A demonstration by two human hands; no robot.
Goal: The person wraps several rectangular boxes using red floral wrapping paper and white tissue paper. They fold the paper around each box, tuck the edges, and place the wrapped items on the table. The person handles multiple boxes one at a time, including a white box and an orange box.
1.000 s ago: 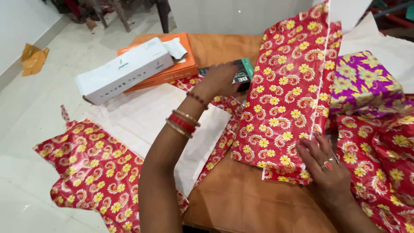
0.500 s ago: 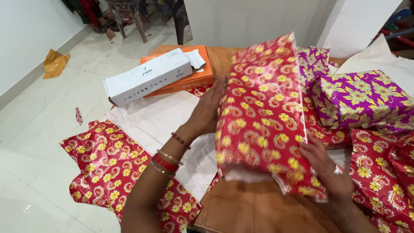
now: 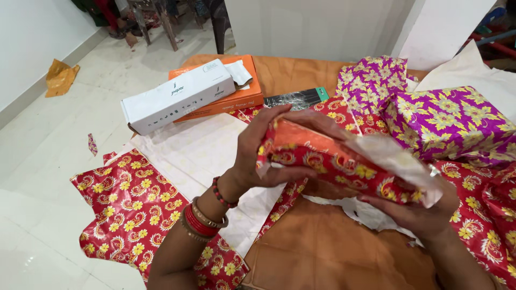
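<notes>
You are holding the half-wrapped orange box [image 3: 322, 147] above the table [image 3: 322, 252], left hand [image 3: 258, 156] clamped on its near end, right hand [image 3: 424, 215] cupping underneath. The red floral paper [image 3: 333, 164] is sitting loose, so it could slip off or tear.

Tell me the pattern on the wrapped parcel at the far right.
Purple parcel with yellow-green flowers, seen in the head view.
</notes>
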